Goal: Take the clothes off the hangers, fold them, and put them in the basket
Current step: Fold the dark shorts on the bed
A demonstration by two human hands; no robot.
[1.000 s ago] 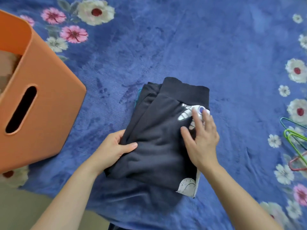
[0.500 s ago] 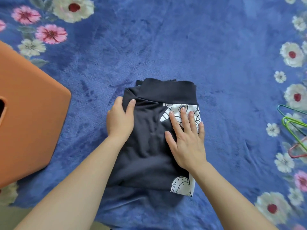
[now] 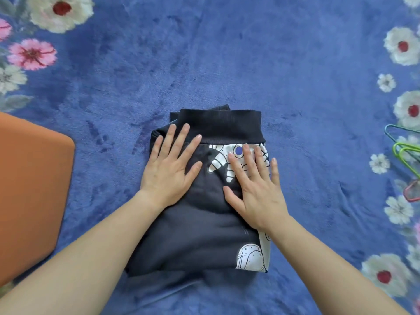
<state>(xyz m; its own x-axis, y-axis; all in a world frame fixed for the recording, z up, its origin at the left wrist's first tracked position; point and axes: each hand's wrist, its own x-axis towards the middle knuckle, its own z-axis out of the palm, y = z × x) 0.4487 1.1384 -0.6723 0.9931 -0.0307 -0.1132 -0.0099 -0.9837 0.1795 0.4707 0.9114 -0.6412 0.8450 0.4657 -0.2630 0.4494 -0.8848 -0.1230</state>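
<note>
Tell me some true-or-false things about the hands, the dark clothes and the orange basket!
1. The left hand and the right hand both lie flat on the folded dark garment. True.
2. The orange basket is at the left edge and the hangers are at the right edge. True.
3. The folded dark garment is inside the orange basket. False: it lies on the blue flowered blanket, to the right of the basket.
4. The right hand grips one of the hangers. False: it holds nothing, and its straight fingers press on the garment's white print.
</note>
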